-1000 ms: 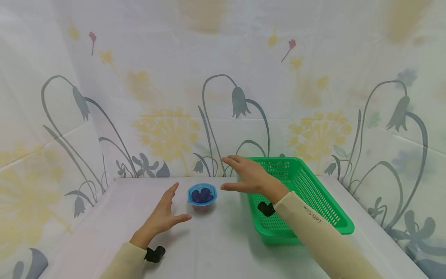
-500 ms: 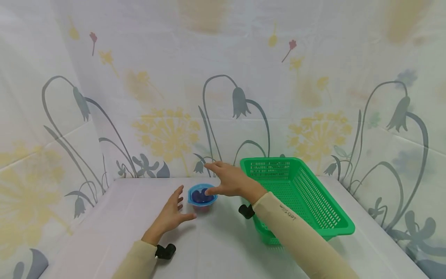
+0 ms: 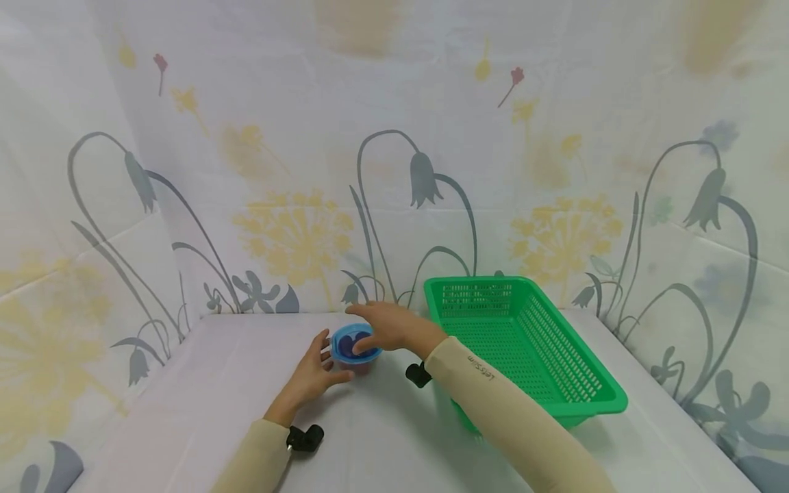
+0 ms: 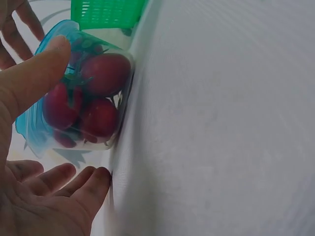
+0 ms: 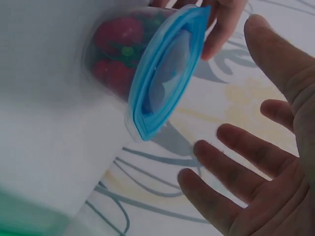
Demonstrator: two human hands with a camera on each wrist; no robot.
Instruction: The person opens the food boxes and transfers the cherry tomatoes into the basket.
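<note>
A clear plastic container (image 3: pixel 341 340) with a blue lid (image 5: pixel 167 73) stands on the white-covered table. Through its side, red tomatoes (image 4: pixel 106 73) with green stems show in the left wrist view. My left hand (image 3: pixel 311 376) is at the container's left side, fingers spread and thumb apart from them. Whether its fingertips touch the wall I cannot tell. Over the right part of the lid reaches my right hand (image 3: pixel 397 329), its thumb in front of the lid in the head view. In the right wrist view its fingers (image 5: pixel 211 196) are extended and apart from the container.
A green perforated plastic basket (image 3: pixel 592 383) stands to the right, partly behind my right forearm. Flower-printed cloth (image 3: pixel 555 103) hangs behind and on both sides of the table. Each wrist wears a small black camera (image 3: pixel 305 438).
My right hand has moved left from beside the basket to over the container. The left hand has moved forward and right, up to the container's side. The container has hardly moved.
</note>
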